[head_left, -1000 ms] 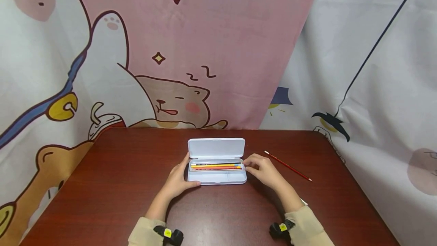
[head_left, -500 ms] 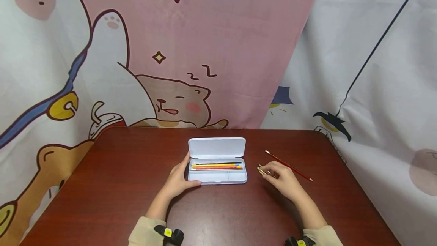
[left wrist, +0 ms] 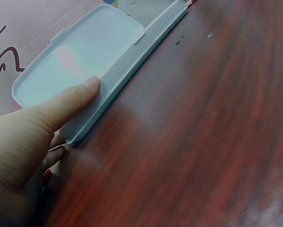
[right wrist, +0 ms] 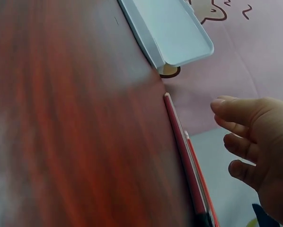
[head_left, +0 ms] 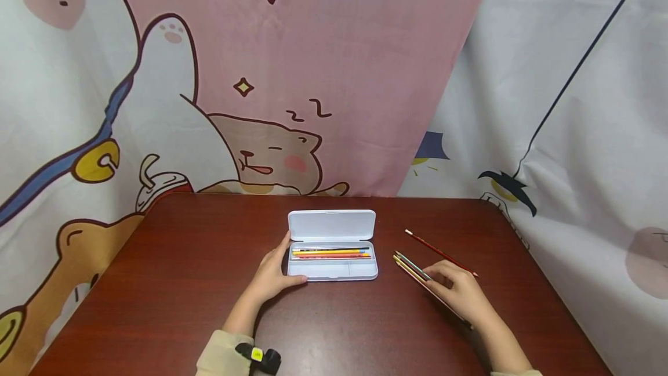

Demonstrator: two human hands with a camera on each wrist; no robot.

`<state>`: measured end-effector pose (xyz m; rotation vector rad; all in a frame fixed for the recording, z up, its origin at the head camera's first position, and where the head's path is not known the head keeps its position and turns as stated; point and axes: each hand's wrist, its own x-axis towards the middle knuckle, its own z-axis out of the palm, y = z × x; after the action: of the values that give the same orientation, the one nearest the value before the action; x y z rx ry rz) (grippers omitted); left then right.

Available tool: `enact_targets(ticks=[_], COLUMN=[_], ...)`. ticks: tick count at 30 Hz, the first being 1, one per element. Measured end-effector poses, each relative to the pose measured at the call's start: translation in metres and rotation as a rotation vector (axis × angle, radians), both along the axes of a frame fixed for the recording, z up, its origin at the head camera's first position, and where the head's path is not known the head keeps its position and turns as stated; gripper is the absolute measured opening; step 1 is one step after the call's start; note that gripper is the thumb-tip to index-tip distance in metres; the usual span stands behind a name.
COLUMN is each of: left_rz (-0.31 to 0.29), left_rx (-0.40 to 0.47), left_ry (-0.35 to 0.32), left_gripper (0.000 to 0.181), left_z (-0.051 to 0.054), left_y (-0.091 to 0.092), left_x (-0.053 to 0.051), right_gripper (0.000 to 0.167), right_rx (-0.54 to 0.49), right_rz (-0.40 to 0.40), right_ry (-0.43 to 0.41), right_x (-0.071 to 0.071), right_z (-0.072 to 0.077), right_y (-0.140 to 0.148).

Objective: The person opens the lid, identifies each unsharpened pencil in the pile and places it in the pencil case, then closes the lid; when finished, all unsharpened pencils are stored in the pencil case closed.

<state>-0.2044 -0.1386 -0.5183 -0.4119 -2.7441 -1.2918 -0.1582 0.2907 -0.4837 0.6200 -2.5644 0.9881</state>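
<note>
A white pencil case (head_left: 323, 273) stands with its lid (head_left: 331, 226) raised. Several pencils (head_left: 329, 253), yellow, orange and dark, lie in its rear compartment. My left hand (head_left: 271, 274) holds the case by its left end; in the left wrist view the thumb (left wrist: 77, 100) presses on the front side, while the other fingers are partly hidden behind the end. To the right of the case, a small bunch of pencils (head_left: 412, 268) lies slantwise on the table. Just over it is my right hand (head_left: 459, 292); the right wrist view shows its loosely bent fingers (right wrist: 241, 111) apart from the pencils (right wrist: 184, 151).
A red pencil (head_left: 440, 253) with a white end lies by itself behind the right hand. The reddish-brown wooden table (head_left: 209, 237) reaches back to a printed cloth (head_left: 376, 74) with cartoon animals.
The right hand has moved from the case's right end outward and toward the front. It carried pencils, which now lie on the table released. The left hand has stayed on the case.
</note>
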Motion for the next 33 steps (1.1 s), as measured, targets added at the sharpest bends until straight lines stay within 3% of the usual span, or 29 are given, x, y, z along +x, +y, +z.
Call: enact_targets(ticks=[5, 15, 27, 33], left_rz=[-0.006, -0.004, 0.000, -0.009], left_rx=[0.011, -0.001, -0.002, 0.003], left_ry=[-0.004, 0.013, 0.002, 0.012], left_gripper=[0.115, 0.116, 0.115, 0.115], left_z=[0.001, 0.000, 0.001, 0.000], left_y=[0.000, 0.000, 0.000, 0.000], left_x=[0.001, 0.000, 0.001, 0.000], right_gripper=[0.028, 0.032, 0.032, 0.029], right_rx=[0.022, 0.056, 0.056, 0.065], right_rz=[-0.015, -0.026, -0.054, -0.114], right_ry=[0.013, -0.038, -0.043, -0.113], right_x=[0.007, 0.020, 0.023, 0.024], right_z=[-0.005, -0.015, -0.019, -0.019], right_y=[0.011, 0.021, 0.025, 0.028])
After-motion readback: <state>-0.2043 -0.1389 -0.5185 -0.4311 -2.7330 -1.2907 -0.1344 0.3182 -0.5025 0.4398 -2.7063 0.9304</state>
